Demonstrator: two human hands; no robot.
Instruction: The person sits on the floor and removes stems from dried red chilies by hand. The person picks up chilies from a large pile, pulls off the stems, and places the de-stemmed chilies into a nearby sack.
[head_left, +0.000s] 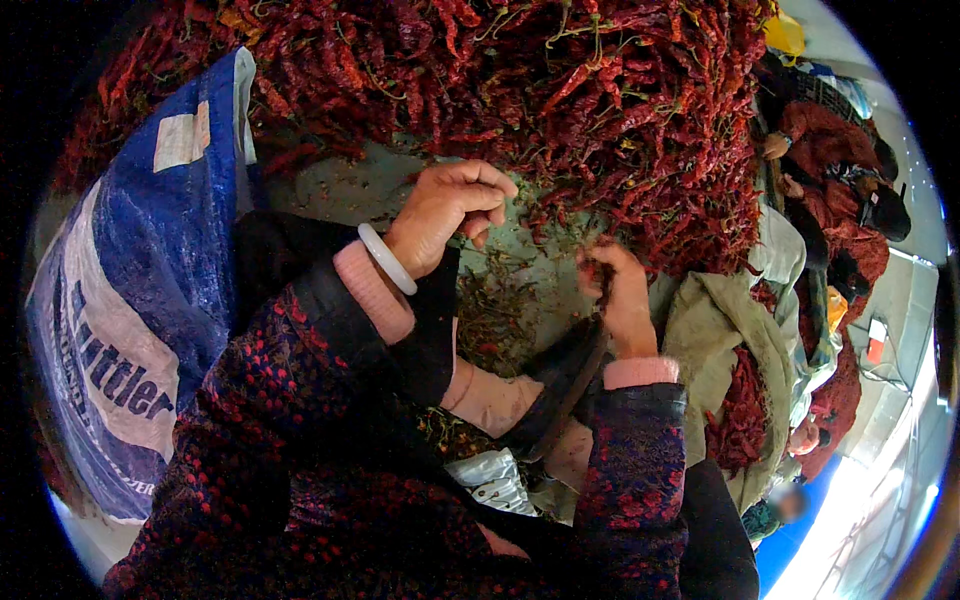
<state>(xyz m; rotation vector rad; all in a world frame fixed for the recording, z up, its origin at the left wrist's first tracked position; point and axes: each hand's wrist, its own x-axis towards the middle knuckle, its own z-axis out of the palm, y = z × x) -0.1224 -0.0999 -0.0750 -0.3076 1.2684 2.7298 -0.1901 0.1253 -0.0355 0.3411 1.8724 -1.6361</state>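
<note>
Above a greenish floor sheet (559, 296), my left hand (450, 210) has its fingers curled in and the thumb near the index finger. Whether anything small sits between them is hidden. A white bangle (387, 259) circles that wrist. My right hand (622, 292) is bent inward at the lower edge of a big heap of dried red chili peppers (480, 82). Its fingers are blurred, and a dark red patch shows at them; I cannot tell if it is a held pepper. Loose stems and scraps (495, 311) lie on the sheet between the hands.
A blue and white woven sack (180, 247) rises at my left. On the right, an olive cloth sack (694, 315) has red peppers (739, 420) in its mouth. Other people (832, 157) sit beyond the heap's right side. A silvery packet (495, 480) lies close to my lap.
</note>
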